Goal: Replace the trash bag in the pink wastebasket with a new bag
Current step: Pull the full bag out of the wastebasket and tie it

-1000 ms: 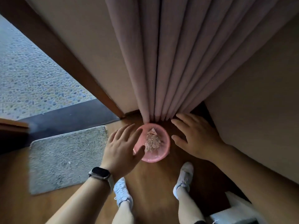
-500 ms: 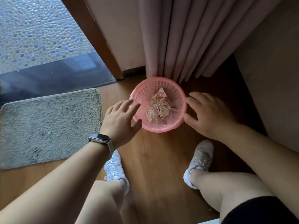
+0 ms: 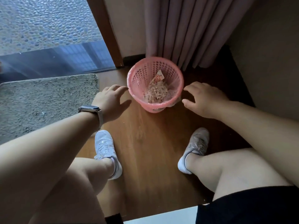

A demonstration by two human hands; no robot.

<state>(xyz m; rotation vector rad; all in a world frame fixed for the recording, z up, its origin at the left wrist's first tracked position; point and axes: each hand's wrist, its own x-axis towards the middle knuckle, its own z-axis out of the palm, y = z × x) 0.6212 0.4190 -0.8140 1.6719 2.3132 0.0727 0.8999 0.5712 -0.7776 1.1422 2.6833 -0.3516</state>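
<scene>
- Crouching over the floor (image 3: pixel 150 151), the person reaches both hands toward the pink wastebasket (image 3: pixel 137 75); it stands upright on the wood, just in front of the curtain (image 3: pixel 186 29), its mouth facing straight up
- left hand (image 3: pixel 108 98) sits just beside the rim on its own side, fingers spread and holding nothing; the fingertips look to be at the rim's edge, though whether they touch it I cannot tell
- right hand (image 3: pixel 204 101) mirrors it on the other side, fingers apart and empty, a narrow gap away from the basket wall
- the old clear bag (image 3: pixel 169 103) lines the basket, its edge folded over the rim; crumpled tissue (image 3: pixel 156 92) and a wrapper (image 3: pixel 158 77) lie inside
- the basket lies between the two hands, about equally near to each; the left seems slightly closer to the rim
- the likely next step, by my reading, is pinching the folded bag edge on both sides and lifting straight up along the basket's vertical axis
- no new bag is in view
</scene>
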